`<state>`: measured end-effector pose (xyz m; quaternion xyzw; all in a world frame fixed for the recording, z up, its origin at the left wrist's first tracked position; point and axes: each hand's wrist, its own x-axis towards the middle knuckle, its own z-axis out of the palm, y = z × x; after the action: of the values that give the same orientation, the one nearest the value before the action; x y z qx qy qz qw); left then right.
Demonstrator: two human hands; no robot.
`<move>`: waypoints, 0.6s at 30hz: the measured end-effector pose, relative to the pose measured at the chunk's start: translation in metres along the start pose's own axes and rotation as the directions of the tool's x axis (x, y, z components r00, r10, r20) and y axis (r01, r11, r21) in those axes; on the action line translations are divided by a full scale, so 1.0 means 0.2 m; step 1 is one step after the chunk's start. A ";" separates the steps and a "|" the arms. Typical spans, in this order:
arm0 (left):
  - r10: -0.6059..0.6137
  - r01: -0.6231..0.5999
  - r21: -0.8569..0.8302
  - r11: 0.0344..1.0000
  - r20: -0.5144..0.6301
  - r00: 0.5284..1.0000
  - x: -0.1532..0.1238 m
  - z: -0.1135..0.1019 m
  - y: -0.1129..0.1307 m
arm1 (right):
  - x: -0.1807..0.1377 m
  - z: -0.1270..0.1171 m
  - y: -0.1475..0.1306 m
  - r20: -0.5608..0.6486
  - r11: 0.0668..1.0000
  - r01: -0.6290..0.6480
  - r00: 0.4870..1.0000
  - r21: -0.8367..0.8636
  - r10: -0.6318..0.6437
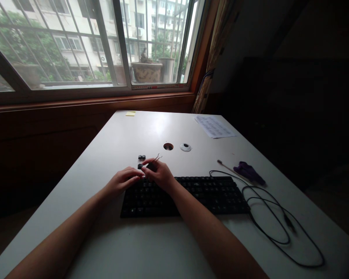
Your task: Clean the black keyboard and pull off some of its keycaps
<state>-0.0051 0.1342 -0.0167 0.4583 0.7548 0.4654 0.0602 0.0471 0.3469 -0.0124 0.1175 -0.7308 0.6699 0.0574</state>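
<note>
A black keyboard (203, 193) lies across the near part of the table. My left hand (124, 179) rests at its upper left corner, fingers stretched out over the edge with nothing seen in them. Above that corner, my right hand (159, 174) is closed around a wire keycap puller (158, 157), whose thin bent ends stick out past the knuckles. One black keycap (140, 166) is right at my right thumb and index fingertips; whether they touch it I cannot tell. Two more keycaps (142, 157) sit side by side on the table just beyond.
A black cable (279, 209) loops at the right. Near it are a thin-handled brush (223, 166) and a crumpled purple cloth (249, 173). Farther back are a round hole (168, 147), its white cover (185, 147), printed paper (215, 127) and yellow sticky notes (130, 113).
</note>
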 end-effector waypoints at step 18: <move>-0.107 0.145 0.157 0.977 -0.231 0.967 -0.01 -0.01 -0.01 | 0.00 -0.04 -0.09 -0.369 0.994 0.106 0.925 0.011 -0.095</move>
<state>-0.0072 0.1316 -0.0180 0.3581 0.8219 0.4417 -0.0347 0.0509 0.3529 0.0058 0.0282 -0.6899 0.6873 0.2256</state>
